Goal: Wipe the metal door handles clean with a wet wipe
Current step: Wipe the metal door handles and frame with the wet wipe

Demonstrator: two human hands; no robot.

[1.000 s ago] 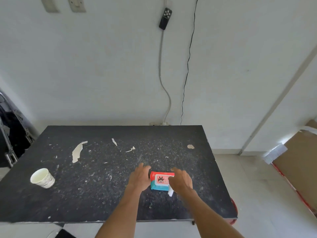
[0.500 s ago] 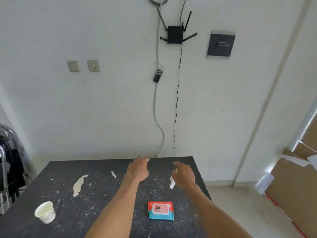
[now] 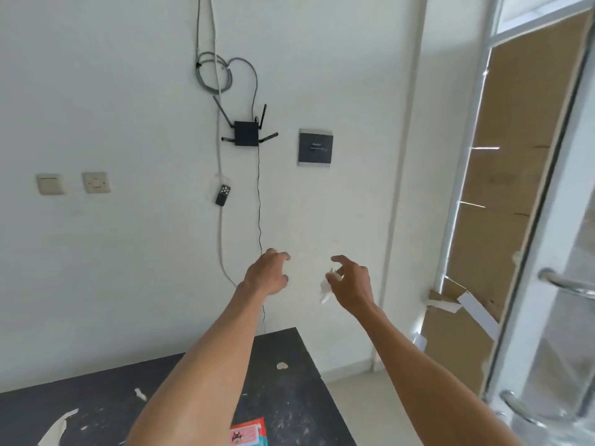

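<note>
Left hand (image 3: pixel 267 275): raised in front of the wall, back of the hand up, fingers loosely curled and released, holding nothing.
Right hand (image 3: pixel 352 284): raised beside the left hand and apart from it, thumb and fingertips pinching the wipe, index finger stretched forward.
Wipe (image 3: pixel 325 287): small, white and crumpled, hanging in the air from the right hand's pinch, between the two hands.
Upper handle (image 3: pixel 566 283): curved shiny metal bar on the door at the far right, about level with the hands, well apart from the wipe, untouched.
Lower handle (image 3: pixel 528 410): a second curved metal bar lower on the same door, near the bottom right corner, also untouched.
Door (image 3: pixel 553 226): white frame, slanting across the right edge, blurred.
Table (image 3: pixel 289 381): dark speckled top, low in the frame, against the wall, beneath both forearms.
Pack (image 3: pixel 248 432): red and blue, lying flat on the table between the forearms, cut off by the bottom edge.
Scraps (image 3: pixel 51 429): pale flakes scattered on the table, the largest at the lower left.
Router (image 3: pixel 246 133): black, with four antennas, fixed to the white wall above the hands, grey cables looped over it.
Remote (image 3: pixel 222 194): small and black, hanging below the router.
Panel (image 3: pixel 315 146): dark square, right of the router.
Switches (image 3: pixel 96 181): two beige plates on the wall at the left.
Cardboard (image 3: pixel 508 188): brown sheets beyond the door frame.
</note>
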